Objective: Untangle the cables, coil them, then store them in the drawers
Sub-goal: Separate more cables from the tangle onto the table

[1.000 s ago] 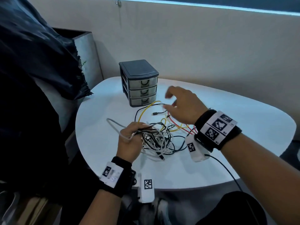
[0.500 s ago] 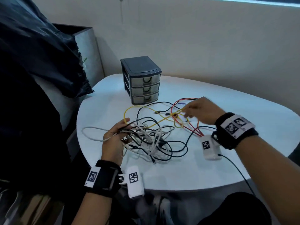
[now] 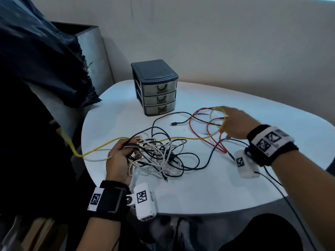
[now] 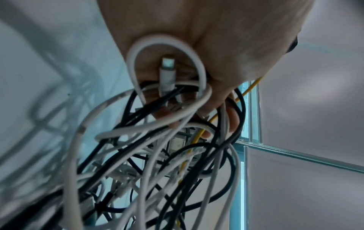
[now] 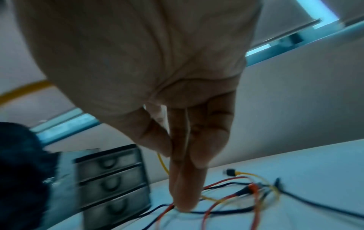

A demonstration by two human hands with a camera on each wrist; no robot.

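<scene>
Tangle of white and black cables sits at the near edge of the round white table, and serves as landmark. Left hand, at the tangle's near-left side, has fingers curled round a bundle of its strands; the left wrist view shows a white plug against the palm. Likely it anchors the knot so single leads can be drawn free. Yellow cable runs out of that grip, across the tangle's far side, to the right hand, well right of the tangle. Its fingers look straight and together, tips down among the red cable loops; whether they pinch yellow I cannot tell. Beyond the tangle stands the drawer unit, all three drawers closed. Nothing coiled yet.
</scene>
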